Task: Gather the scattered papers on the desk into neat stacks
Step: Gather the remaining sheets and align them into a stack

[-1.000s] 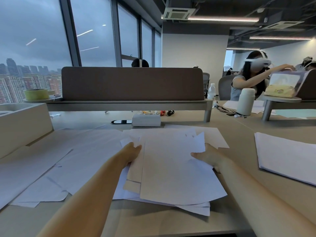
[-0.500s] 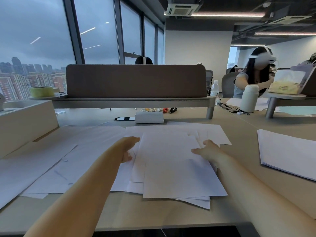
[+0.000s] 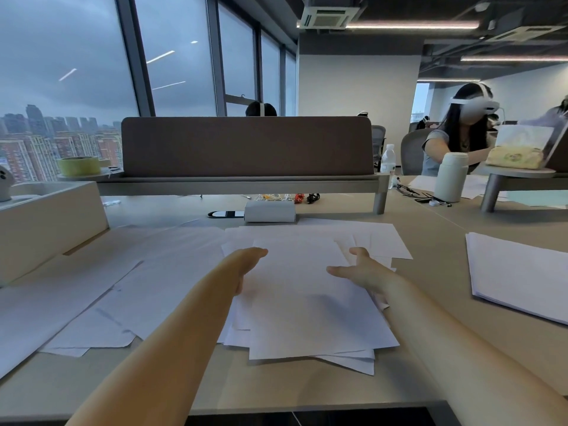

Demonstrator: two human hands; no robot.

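An untidy pile of white papers [image 3: 307, 321] lies fanned out on the beige desk [image 3: 430, 241] right in front of me. My left hand [image 3: 246, 264] rests against the pile's left edge, fingers pointing forward. My right hand [image 3: 361, 272] lies at the pile's right edge, thumb on the top sheet and fingers stretched out over the sheets below. More loose sheets [image 3: 123, 287] are spread flat across the left half of the desk. A squared stack of paper [image 3: 516, 272] sits on the right.
A small white box [image 3: 270, 211] stands behind the pile, with cables beyond it. A brown divider panel [image 3: 246, 146] closes off the back. A beige box [image 3: 46, 219] is at the left. A white bottle [image 3: 451, 176] and a seated person are at the far right.
The papers were held raised and angled between both hands; they now lie flat on the desk. Both hands have moved forward along the pile's sides.
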